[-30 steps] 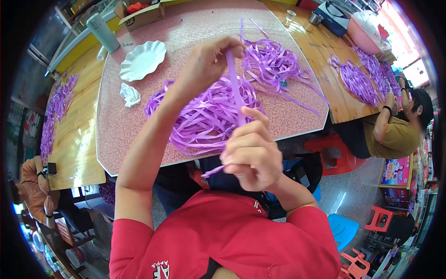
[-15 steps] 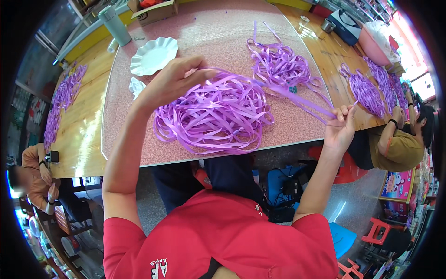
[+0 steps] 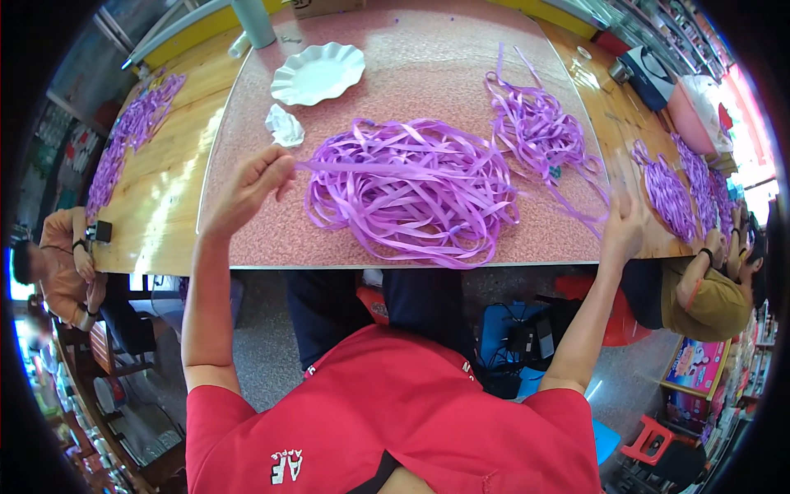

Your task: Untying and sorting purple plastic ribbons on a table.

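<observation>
- Purple ribbon heap [image 3: 411,206] lies in loose loops on the pink tabletop [image 3: 267,235], close to its front edge, roughly midway between the two front corners.
- Left hand [image 3: 253,188] is above the tabletop's left part, toward the front left corner. Its fingers are curled in, with thumb and forefinger closed on a flat purple strand [image 3: 354,167].
- From those fingertips the strand runs rightward over the far side of the heap and is lost among the loops.
- Right hand [image 3: 624,226] is raised at the front right corner, back from the heap. Its fingers are blurred, so I cannot tell how far they are closed or whether ribbon is between them.
- Second ribbon heap [image 3: 539,128], smaller, sits along the right edge, its loose ends trailing toward the front right corner.
- White scalloped plate [image 3: 319,74] stands toward the far left corner, with crumpled white paper [image 3: 285,126] just in front of it.
- Compared with half a second ago, the left hand has moved off the heap toward the left edge and its fingers have curled; then, ribbon stretched between both hands. Crumpled paper, partly hidden then, now shows whole. Both heaps and the plate keep their places on the tabletop.
</observation>
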`<action>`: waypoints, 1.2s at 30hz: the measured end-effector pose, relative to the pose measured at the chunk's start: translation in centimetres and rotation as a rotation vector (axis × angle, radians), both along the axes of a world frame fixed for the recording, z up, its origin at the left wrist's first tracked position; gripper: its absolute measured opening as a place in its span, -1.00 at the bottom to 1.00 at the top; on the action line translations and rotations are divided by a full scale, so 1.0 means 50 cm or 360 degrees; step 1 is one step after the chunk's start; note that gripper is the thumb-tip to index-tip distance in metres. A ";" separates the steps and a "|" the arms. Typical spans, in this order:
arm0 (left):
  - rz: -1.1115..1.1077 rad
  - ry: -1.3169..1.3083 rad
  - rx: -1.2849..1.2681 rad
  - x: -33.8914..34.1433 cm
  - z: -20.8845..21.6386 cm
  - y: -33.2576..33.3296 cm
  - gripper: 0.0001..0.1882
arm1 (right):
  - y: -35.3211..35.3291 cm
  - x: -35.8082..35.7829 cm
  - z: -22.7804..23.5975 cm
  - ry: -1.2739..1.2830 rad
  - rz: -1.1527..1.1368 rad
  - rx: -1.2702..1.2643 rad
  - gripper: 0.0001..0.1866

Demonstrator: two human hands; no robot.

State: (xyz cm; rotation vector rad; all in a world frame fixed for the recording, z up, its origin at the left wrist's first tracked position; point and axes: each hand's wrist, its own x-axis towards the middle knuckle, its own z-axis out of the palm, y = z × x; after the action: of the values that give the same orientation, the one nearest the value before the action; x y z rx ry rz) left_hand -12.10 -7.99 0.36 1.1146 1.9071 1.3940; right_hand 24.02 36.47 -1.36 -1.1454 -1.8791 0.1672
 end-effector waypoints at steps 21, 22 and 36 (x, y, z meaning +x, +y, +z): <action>-0.0188 -0.0187 0.0124 0.172 0.041 0.107 -0.76 | -0.460 -0.296 0.085 0.0285 0.2084 -0.1033 -0.88; -0.0220 -0.0203 0.0095 0.171 0.050 0.114 -0.76 | -0.454 -0.300 0.082 0.0288 0.2086 -0.1030 -0.88; 0.0684 0.1714 -0.0913 -0.235 -0.098 0.202 -0.12 | -0.389 -0.285 0.047 0.0218 0.1939 -0.0756 -0.94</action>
State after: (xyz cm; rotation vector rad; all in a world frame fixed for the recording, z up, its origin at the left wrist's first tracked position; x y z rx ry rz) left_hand -23.85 2.09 -4.56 1.2977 3.1536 0.2365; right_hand 9.78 17.01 0.99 -0.0855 -2.2175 1.3672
